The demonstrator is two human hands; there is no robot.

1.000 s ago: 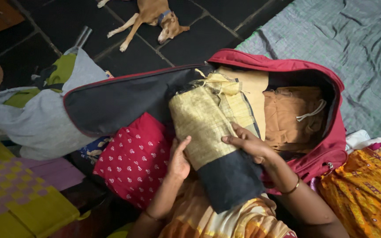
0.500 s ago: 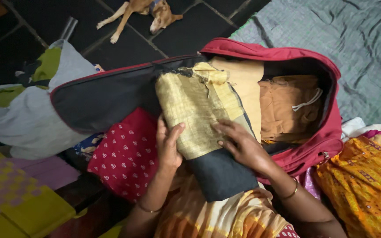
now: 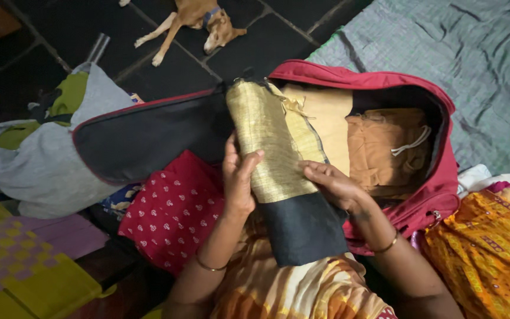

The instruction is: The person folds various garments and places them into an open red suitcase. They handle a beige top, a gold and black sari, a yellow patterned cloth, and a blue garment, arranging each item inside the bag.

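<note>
The dog (image 3: 193,18) at the top is cut off by the frame edge, its back and hind part out of view. The left hand (image 3: 238,177) hides its fingertips behind the folded cloth (image 3: 278,159). The bag (image 3: 396,82) has a dark interior; the folded clothes deep inside are hard to tell apart. The orange fabric (image 3: 485,248) runs off the right and bottom edges. The blanket (image 3: 461,53) continues past the top and right edges.

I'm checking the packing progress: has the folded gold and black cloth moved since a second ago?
Yes. The folded gold and black cloth has slid further into the red bag, its top edge now near the bag's rim.
</note>
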